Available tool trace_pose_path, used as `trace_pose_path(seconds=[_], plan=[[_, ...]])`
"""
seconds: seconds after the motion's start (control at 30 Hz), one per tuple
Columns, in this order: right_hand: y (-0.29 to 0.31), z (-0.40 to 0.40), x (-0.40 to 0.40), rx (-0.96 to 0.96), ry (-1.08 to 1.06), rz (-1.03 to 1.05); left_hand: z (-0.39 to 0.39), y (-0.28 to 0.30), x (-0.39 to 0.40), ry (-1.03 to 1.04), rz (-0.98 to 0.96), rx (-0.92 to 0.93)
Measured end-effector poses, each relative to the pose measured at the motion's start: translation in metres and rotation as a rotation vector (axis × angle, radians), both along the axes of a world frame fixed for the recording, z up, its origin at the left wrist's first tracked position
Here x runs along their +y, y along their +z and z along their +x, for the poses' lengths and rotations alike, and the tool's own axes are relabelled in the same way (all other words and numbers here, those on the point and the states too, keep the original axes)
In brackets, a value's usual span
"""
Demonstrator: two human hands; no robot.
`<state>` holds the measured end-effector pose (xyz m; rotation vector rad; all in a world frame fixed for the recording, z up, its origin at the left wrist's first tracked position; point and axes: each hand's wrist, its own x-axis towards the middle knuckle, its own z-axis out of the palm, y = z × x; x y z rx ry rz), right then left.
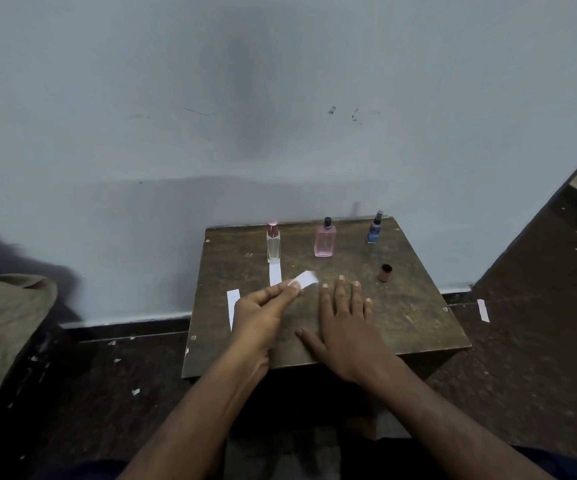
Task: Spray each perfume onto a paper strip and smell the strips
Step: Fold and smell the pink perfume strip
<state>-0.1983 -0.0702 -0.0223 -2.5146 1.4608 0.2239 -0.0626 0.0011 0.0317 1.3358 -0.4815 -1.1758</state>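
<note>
Three perfume bottles stand along the back of a small wooden table (418, 317): a clear one with a pink cap (273, 242), a pink one with a black sprayer (325, 239) and a blue one (373, 228) without its cap. A brown cap (385, 273) lies in front of the blue bottle. My left hand (263, 313) pinches a white paper strip (306, 279) between thumb and fingers, just above the table. My right hand (344, 323) lies flat on the tabletop with fingers spread, holding nothing. Another strip (275, 273) lies before the clear bottle, and a third strip (232, 306) sits at the table's left edge.
A pale wall rises directly behind the table. A loose paper strip (483, 310) and small paper scraps lie on the dark floor to the right and left. Olive fabric (0, 323) sits at the far left. A dark slanted edge (539, 216) runs along the right.
</note>
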Motion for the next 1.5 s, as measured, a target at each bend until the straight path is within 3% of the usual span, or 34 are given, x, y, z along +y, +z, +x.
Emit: trace_pose_path(seconds=[0.2,0.27,0.37,0.43,0.5,0.57,0.63,0.67,0.77,0.8,0.83,0.93,1.0,1.1,1.13,1.2,1.3,1.37,1.4,1.47,1.5], plan=[[0.002,0.001,-0.003,0.006,0.011,0.042,0.005,0.020,0.010,-0.486,-0.428,0.282],[0.002,0.001,-0.002,-0.010,0.006,0.023,0.005,0.017,0.006,-0.349,-0.321,0.250],[0.000,0.001,-0.002,0.006,0.008,0.008,0.000,-0.002,-0.003,-0.041,0.025,-0.021],[0.000,0.001,-0.003,0.001,0.006,0.011,0.000,-0.009,-0.005,-0.015,0.091,-0.102],[0.000,0.001,-0.003,-0.003,0.009,0.024,0.004,-0.002,-0.001,-0.184,-0.088,-0.075],[0.003,0.001,-0.003,0.002,0.008,0.032,0.006,0.013,0.005,-0.426,-0.371,0.072],[0.006,0.002,-0.002,0.001,0.007,0.035,0.009,0.021,0.007,-0.461,-0.432,0.182],[0.006,0.002,-0.001,-0.006,0.010,0.035,0.012,0.015,0.006,-0.403,-0.367,0.136],[0.005,0.001,-0.002,-0.017,0.023,0.043,0.017,-0.004,0.000,-0.165,0.016,-0.504],[0.004,0.000,-0.003,-0.016,0.021,0.047,0.016,-0.008,-0.001,-0.148,0.057,-0.565],[0.003,0.000,-0.003,-0.011,0.019,0.046,0.013,-0.005,0.000,-0.170,0.018,-0.496],[0.000,0.001,-0.004,-0.016,0.016,0.025,0.007,0.015,0.006,-0.346,-0.279,-0.028],[0.003,0.001,-0.002,-0.015,0.018,0.018,0.011,0.020,0.008,-0.390,-0.337,0.052],[0.006,0.000,-0.001,-0.033,0.015,0.050,0.014,0.005,0.003,-0.237,-0.048,-0.519],[0.005,0.000,-0.001,-0.036,0.012,0.050,0.014,0.001,0.002,-0.175,0.007,-0.496],[0.004,0.000,-0.001,-0.026,0.012,0.033,0.013,0.006,0.000,-0.133,-0.069,-0.204],[0.002,0.001,-0.003,-0.005,0.014,0.018,0.021,0.020,0.004,-0.279,-0.353,0.170],[0.002,0.001,-0.002,-0.002,0.017,0.015,0.025,0.025,0.007,-0.348,-0.410,0.248],[0.002,0.001,-0.002,-0.003,0.020,0.017,0.027,0.017,0.004,-0.321,-0.341,0.054],[0.002,0.001,-0.002,-0.009,0.025,0.022,0.024,0.004,0.001,-0.182,-0.075,-0.594],[0.002,0.000,-0.002,-0.014,0.022,0.021,0.021,0.002,0.000,-0.119,-0.004,-0.613]])
